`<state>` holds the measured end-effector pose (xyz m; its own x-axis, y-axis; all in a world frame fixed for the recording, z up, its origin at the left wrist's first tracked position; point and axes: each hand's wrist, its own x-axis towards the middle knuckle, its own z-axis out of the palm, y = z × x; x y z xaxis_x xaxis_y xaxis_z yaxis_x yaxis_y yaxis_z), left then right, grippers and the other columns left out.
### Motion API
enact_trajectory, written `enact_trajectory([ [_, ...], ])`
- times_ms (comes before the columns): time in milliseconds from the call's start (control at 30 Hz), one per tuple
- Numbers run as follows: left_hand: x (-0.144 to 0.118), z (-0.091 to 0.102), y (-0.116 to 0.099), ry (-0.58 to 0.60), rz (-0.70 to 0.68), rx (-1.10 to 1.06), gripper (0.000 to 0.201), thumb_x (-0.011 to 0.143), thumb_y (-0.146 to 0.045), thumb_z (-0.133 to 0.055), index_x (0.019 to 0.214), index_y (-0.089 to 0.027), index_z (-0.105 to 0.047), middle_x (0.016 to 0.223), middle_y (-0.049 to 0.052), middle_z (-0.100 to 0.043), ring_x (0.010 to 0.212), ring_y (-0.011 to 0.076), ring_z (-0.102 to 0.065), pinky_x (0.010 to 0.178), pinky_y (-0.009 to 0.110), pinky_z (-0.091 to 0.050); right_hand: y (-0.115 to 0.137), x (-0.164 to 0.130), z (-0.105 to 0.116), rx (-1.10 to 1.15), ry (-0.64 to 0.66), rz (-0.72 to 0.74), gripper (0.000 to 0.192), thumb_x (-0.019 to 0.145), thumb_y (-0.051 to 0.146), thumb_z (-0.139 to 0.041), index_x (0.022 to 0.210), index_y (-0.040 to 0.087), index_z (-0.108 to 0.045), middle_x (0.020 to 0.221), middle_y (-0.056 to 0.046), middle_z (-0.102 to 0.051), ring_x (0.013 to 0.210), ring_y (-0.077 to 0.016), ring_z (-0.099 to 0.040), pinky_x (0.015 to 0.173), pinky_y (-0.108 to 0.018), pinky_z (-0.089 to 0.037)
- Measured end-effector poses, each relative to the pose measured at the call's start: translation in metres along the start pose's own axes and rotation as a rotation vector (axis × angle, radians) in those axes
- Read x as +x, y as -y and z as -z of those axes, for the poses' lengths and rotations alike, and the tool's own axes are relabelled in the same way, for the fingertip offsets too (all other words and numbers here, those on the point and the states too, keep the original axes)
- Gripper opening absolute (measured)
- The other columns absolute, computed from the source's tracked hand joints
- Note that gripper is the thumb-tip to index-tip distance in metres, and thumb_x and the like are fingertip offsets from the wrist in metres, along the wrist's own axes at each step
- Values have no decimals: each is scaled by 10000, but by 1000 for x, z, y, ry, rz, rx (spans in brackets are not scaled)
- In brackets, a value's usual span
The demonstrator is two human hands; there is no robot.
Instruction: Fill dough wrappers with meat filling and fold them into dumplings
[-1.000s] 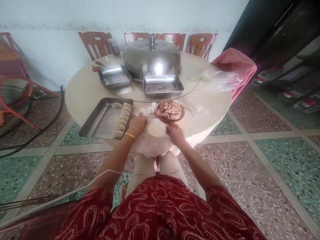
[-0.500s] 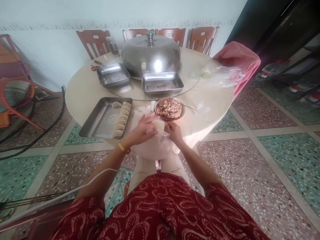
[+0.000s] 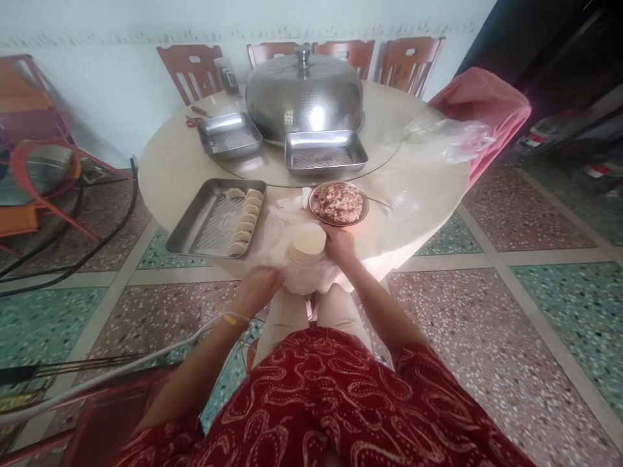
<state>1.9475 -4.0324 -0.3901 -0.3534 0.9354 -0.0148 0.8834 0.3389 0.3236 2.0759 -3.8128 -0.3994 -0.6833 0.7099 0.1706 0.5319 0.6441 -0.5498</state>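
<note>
A stack of pale round dough wrappers (image 3: 305, 244) lies on a thin clear plastic bag (image 3: 292, 275) at the surface (image 3: 170, 168) edge. The bag is pinched by the left hand (image 3: 257, 290), grip closed on it. The right hand (image 3: 339, 245) touches the stack; whether its grip is closed cannot be told. The wrappers look soft, thin and tearable, best lifted singly by the rim. A bowl of minced filling (image 3: 339, 203) sits just beyond.

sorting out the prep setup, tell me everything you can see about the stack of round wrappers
The stack of round wrappers is pale cream, thin discs piled flat and slightly fanned. It sits on a crumpled clear plastic bag at the table's near edge, just below the bowl of minced filling. The right hand touches its right side.
</note>
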Motion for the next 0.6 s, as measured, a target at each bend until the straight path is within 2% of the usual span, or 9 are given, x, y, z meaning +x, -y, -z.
enact_trajectory([
  [100,7,21,-13,-9,6,-47,308,907,-448,-505,802,-191,-639,791,63,-692,727,198,-636,669,293,-484,-3,-3,0,-4,-2,66,428,922,157,-436,1275,225,-669,1136,-91,-753,1016,-239,-665,842,-285,-469],
  [167,15,33,-26,-142,38,-72,361,953,-457,-422,865,-177,-633,834,75,-689,771,203,-636,725,317,-506,-6,-6,-1,-8,-11,105,460,932,142,-394,1319,208,-633,1176,-89,-737,1061,-234,-647,892,-291,-475],
  [200,21,36,-33,-262,49,-99,386,976,-435,-372,906,-163,-637,882,95,-694,828,210,-645,786,337,-517,-7,-8,-2,-14,-17,120,471,937,136,-373,1333,198,-620,1189,-93,-730,1079,-236,-636,917,-301,-475],
  [267,38,35,-46,-343,14,-149,422,1010,-382,-284,1135,-144,-610,1128,119,-687,1045,200,-641,951,336,-505,-9,-10,-4,-31,-25,141,488,939,122,-346,1354,167,-599,1201,-117,-714,1108,-250,-613,955,-328,-469],
  [333,60,27,-53,-302,-47,-200,460,1022,-333,-250,1332,-120,-515,1356,125,-601,1255,177,-559,1104,321,-428,-10,-10,-6,-54,-21,162,498,931,106,-349,1366,150,-588,1198,-136,-699,1120,-261,-592,972,-343,-464],
  [367,70,22,-53,-283,-49,-198,468,1025,-315,-239,1350,-113,-509,1388,120,-584,1293,169,-534,1139,313,-398,-11,-10,-6,-66,-15,174,503,925,98,-359,1371,154,-585,1194,-139,-693,1120,-262,-585,974,-343,-463],
  [433,90,14,-47,-251,-16,-176,486,1030,-285,-199,1318,-116,-552,1396,117,-586,1323,180,-514,1173,349,-366,-12,-9,-6,-90,0,202,517,912,87,-386,1383,178,-578,1172,-133,-686,1102,-257,-578,968,-333,-461],
  [500,103,10,-36,-226,55,-135,472,1027,-293,-226,1236,-127,-616,1377,132,-602,1358,237,-483,1184,459,-337,-13,-8,-6,-119,16,218,502,907,88,-405,1355,192,-607,1113,-133,-685,1066,-260,-577,939,-333,-460],
  [600,111,11,-21,-195,145,-58,426,1010,-307,-291,1119,-151,-671,1318,147,-642,1372,296,-461,1141,577,-339,-15,-9,-4,-168,33,213,414,913,111,-422,1211,171,-704,1022,-153,-676,1016,-282,-573,851,-353,-454],
])
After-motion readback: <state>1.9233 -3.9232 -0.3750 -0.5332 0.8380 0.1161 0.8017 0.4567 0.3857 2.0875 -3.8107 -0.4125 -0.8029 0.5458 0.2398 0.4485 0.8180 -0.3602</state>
